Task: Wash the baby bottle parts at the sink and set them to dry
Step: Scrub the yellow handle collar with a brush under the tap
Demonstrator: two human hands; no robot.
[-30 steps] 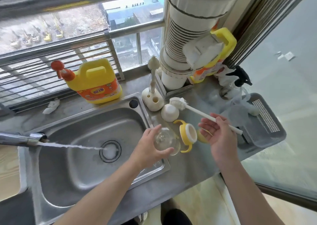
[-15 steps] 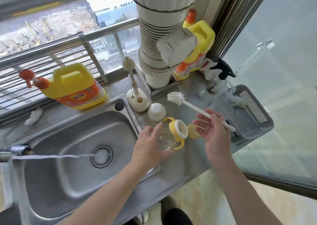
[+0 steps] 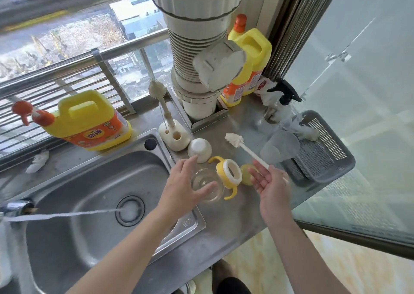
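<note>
A clear glass baby bottle [image 3: 207,183] with a yellow two-handled collar [image 3: 228,174] lies on its side at the sink's right rim. My left hand [image 3: 183,187] holds its base end, thumb across the glass. My right hand [image 3: 270,183], palm turned up, holds the thin handle of a white bottle brush [image 3: 235,140], whose bristle head points up and left over the counter. A small yellow part [image 3: 246,176] sits just behind my right fingers. A white dome cap [image 3: 199,150] stands behind the bottle. A clear plastic cover [image 3: 280,149] leans on the grey basket.
The tap [image 3: 15,206] at left runs a stream into the sink [image 3: 78,204] drain. Behind stand a yellow detergent jug [image 3: 89,121], a brush holder [image 3: 173,137], a wide white pipe [image 3: 197,58], yellow bottles [image 3: 251,65] and a spray bottle [image 3: 284,94]. The grey basket [image 3: 340,166] fills the right counter end.
The view has swung to the right. My left hand has kept its hold on the bottle. The brush in my right hand has shifted right, away from the white dome cap.
</note>
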